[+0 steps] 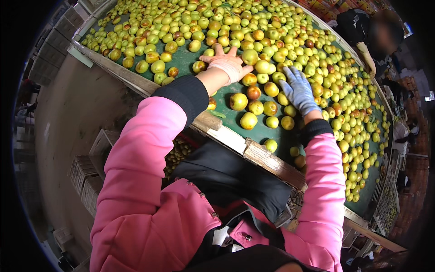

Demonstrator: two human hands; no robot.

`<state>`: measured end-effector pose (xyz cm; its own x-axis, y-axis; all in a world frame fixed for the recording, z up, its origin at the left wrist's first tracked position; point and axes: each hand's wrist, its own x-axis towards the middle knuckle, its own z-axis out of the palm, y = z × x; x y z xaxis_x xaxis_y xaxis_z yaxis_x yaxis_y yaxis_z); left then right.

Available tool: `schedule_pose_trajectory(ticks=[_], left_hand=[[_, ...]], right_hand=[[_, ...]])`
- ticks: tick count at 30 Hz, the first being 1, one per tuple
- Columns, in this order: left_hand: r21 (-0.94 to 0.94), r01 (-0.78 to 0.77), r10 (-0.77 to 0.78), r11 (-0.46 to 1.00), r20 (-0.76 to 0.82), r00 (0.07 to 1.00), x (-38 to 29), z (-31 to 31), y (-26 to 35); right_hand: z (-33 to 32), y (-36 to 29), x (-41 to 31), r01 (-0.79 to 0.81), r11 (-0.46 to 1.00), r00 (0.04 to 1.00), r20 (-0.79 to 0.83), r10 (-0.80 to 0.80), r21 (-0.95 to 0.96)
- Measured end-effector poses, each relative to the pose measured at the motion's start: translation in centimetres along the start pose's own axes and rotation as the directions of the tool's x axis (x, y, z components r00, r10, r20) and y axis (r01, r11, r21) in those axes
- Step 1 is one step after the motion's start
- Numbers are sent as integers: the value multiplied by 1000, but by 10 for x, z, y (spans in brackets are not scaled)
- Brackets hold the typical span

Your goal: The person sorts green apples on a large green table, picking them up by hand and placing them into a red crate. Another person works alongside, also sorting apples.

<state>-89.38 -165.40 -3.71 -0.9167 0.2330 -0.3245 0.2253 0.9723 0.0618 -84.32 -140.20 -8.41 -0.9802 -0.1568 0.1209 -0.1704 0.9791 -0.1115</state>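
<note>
Loose green fruit with reddish-brown patches, apparently fresh jujubes [256,107], lies over a green sorting table [227,93]. My left hand [225,64] is bare apart from a pale wrap around the palm and wrist. It rests palm down with fingers spread, touching fruit at the fingertips. Beside the thumb sits a larger yellow-green fruit [250,56]. On my right hand [299,90] is a light blue glove. Its palm faces down against the fruit, thumb apart from the fingers, and what lies beneath the palm is hidden. Neither hand grasps a piece.
A worn wooden rail [272,159] borders the table nearest me. Under it, more small fruit [178,156] shows. White plastic crates [85,180] stand on the floor to the left. Across the table at the right is another person [365,34], one gloved arm at the edge.
</note>
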Motion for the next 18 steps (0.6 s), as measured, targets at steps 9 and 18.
schedule_pose_trajectory(ticks=[9,18], left_hand=[[-964,-172,686,203,15,727,-40,-13,-12],[-306,-332,384,892,126,915,-88,25,-77]], right_hand=[[-51,88,-175,-363,918,910,151,386,-160],[-68,-89,-270,-52,857,953,-230,195,513]])
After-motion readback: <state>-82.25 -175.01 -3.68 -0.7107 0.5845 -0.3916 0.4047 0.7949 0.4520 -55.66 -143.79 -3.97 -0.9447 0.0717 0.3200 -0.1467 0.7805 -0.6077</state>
